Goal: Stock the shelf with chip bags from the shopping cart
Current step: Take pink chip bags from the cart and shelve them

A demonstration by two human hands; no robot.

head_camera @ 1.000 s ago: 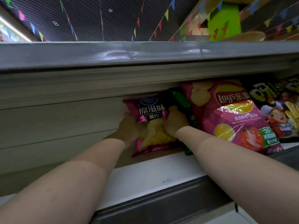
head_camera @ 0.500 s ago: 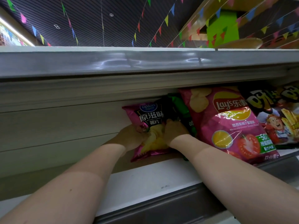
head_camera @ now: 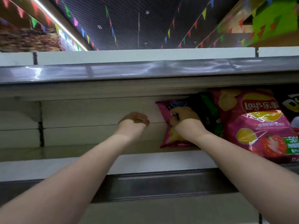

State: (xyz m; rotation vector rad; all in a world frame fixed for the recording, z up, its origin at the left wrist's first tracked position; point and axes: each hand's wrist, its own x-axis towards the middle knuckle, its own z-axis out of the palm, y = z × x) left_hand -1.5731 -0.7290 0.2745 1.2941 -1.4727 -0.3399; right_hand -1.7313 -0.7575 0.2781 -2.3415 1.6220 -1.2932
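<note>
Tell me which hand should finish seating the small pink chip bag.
Right. The right hand is already on the small pink chip bag; the left hand hangs apart from it, loosely curled and holding nothing.

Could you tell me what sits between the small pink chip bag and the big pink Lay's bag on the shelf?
A dark bag with green print stands between the small pink chip bag and the Lay's bag, partly hidden behind the right hand, in the head view.
</note>
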